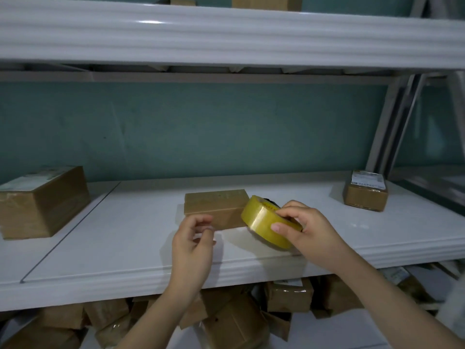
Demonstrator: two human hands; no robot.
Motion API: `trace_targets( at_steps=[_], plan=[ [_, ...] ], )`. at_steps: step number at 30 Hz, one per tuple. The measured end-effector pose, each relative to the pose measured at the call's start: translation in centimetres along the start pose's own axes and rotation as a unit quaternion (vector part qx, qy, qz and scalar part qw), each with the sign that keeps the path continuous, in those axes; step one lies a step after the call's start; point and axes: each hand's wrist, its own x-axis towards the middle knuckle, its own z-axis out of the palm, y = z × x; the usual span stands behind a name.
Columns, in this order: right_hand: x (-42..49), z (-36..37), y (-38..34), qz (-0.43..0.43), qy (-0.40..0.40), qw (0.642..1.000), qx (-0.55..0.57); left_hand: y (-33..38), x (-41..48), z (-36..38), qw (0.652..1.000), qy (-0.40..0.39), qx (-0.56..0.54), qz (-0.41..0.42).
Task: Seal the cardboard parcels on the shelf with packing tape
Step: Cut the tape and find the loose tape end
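**Right hand clasping the tape roll beside the middle parcel**

Right hand (309, 230) gripped the yellow roll of clear packing tape (261, 222), thumb on its outer band and fingers curled over the rim. The roll was held tilted, just off the right end of the small flat brown cardboard parcel (216, 205). The left hand (193, 245) hovered in front of that parcel with thumb and forefinger drawn narrowly together. Whether they pinched a free tape end could not be told.

The step appeared to be drawing out the first strip. It would go best with the end anchored on the parcel's near face, the roll pulled straight back across the top seam, and the strip pressed flat.

The parcel lay mid-depth on the white metal shelf (125, 238), well back from the rounded front lip. Bare shelf lay to either side. The larger brown cardboard box (42, 205) at left and the labelled brown cardboard parcel (366, 195) at right stood well apart. The upper white shelf (226, 34) limited any lift of the roll.
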Motion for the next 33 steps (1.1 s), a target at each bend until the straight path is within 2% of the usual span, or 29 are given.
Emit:
trace_targets(
  at_steps=[5, 11, 15, 22, 27, 30, 33],
  plan=[
    [1.5, -3.6, 1.3, 0.082, 0.051, 0.995, 0.03, -0.1, 0.5, 0.3, 1.0, -0.019, -0.003, -0.012],
    [3.8, -6.6, 5.4, 0.166, 0.04, 0.984, -0.042, 0.2, 0.6, 1.2, 0.998, -0.066, -0.001, 0.005],
    [4.6, -6.7, 8.0, 0.183, 0.046, 0.98, -0.059, 0.6, 0.0, 2.5, 0.997, -0.075, 0.013, 0.003],
    [6.4, -5.7, 11.1, 0.12, 0.033, 0.984, -0.13, 1.8, -1.0, 7.1, 0.995, -0.067, 0.066, 0.037],
    [6.8, -5.5, 13.0, 0.038, -0.008, 0.989, -0.141, 3.2, -1.9, 11.9, 0.998, 0.004, 0.061, 0.028],
    [6.6, -5.2, 13.7, 0.0, -0.024, 0.985, -0.173, 3.4, -2.7, 13.6, 0.994, 0.05, 0.093, 0.026],
    [6.2, -5.6, 13.5, -0.024, -0.037, 0.988, -0.151, 3.6, -3.3, 14.3, 0.992, 0.078, 0.101, 0.004]
  ],
)
